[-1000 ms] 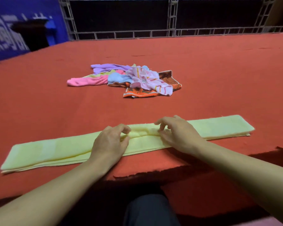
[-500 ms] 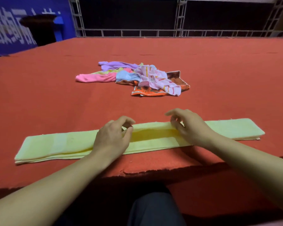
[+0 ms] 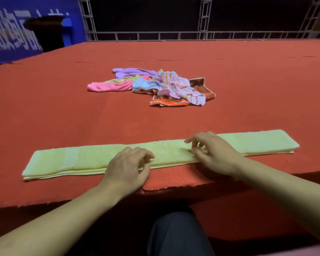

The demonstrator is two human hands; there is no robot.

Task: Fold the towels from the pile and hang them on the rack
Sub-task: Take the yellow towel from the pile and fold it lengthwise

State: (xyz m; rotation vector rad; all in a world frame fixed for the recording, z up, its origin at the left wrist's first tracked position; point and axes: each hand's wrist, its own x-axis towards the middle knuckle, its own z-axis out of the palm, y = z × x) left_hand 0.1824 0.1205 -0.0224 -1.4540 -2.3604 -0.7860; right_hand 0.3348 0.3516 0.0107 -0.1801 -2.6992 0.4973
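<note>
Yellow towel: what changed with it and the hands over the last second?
Both hands let go of the bunched middle of the yellow towel; the ridge they pinched now lies flat. The left hand and right hand rest on the strip with loosely curled fingers, slightly farther apart. The towel is still a long folded strip at the table edge; the towel pile is untouched.

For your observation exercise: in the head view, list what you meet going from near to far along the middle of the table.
Table's near edge → hands (left, right) on the folded yellow towel → pile of coloured towels → metal railing.
</note>
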